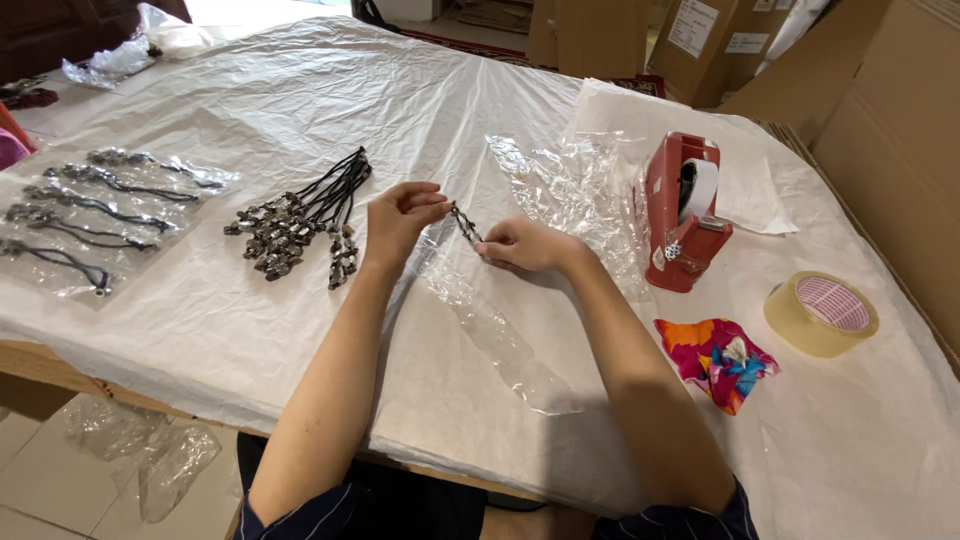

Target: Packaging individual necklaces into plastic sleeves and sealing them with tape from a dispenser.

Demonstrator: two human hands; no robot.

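I see a table under a crinkled white plastic sheet (300, 110). On it stand a red desktop tape dispenser (683, 212) and a flat roll of tan packing tape (821, 313), with a bright floral cloth scrap (718, 360) near the roll. A bundle of black-corded beaded pendants (300, 218) lies left of my hands. A long clear plastic sleeve (490, 335) runs under them. My left hand (400, 215) and right hand (525, 245) each pinch an end of a small beaded pendant (465, 226), fingers pressed together.
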